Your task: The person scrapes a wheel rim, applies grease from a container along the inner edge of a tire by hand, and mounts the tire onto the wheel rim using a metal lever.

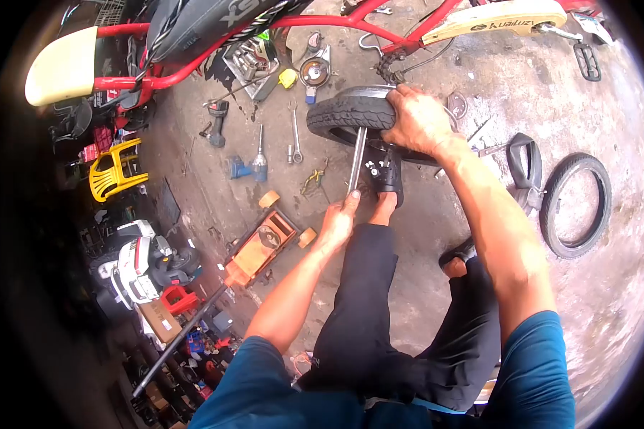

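Note:
In the head view my left hand (pixel 338 223) is wrapped round the lower end of a silver tire lever (pixel 358 161). The lever's upper end meets the near edge of a small black tire (pixel 350 114); whether it sits under the bead is hidden. My right hand (pixel 421 121) grips the right side of that tire from above, with its fingers bent over the tread. The tire is tilted above the floor, and a grey rim shows along its top. Just below it is my foot in a black shoe (pixel 386 175).
A red frame (pixel 193 68) spans the top. On the floor lie a combination wrench (pixel 295 132), a blue impact wrench (pixel 250 168), a cordless drill (pixel 218 123), pliers (pixel 313 180) and an orange floor jack (pixel 261 247). Another tire (pixel 576 206) lies right; a yellow chair (pixel 114 171) stands left.

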A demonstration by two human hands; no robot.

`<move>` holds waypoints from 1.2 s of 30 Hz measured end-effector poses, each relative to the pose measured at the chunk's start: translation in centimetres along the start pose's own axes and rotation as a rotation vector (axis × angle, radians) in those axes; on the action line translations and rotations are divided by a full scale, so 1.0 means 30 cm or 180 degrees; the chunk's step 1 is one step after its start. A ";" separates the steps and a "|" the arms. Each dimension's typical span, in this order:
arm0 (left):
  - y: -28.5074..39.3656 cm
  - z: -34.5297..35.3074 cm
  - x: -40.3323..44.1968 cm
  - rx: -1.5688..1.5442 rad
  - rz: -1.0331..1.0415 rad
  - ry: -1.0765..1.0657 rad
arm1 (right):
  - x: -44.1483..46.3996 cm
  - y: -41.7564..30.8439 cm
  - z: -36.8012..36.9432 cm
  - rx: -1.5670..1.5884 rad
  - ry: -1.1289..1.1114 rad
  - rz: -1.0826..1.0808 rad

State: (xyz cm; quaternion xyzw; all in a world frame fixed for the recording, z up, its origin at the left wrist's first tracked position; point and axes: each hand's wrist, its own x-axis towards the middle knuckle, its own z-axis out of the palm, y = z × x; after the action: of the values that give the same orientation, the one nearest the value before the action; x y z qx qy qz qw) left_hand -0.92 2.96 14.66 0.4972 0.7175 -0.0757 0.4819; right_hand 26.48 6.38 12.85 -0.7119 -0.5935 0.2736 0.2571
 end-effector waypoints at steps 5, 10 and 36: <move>0.040 -0.085 -0.013 0.0215 -0.0575 -0.0391 | -0.008 0.013 0.016 0.0106 0.0034 0.0074; 0.240 -0.151 -0.117 0.0133 -0.1051 -0.0688 | -0.004 0.020 -0.010 0.0337 0.0032 0.0197; 0.065 -0.278 -0.363 0.2529 0.0458 0.0176 | -0.003 0.033 -0.010 0.0386 -0.0185 0.0118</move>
State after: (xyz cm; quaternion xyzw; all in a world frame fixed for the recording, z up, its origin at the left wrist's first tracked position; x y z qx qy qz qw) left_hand -4.06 1.85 28.11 0.6956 0.6085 -0.2998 0.2367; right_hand 27.37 6.13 12.40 -0.6977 -0.5697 0.3343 0.2772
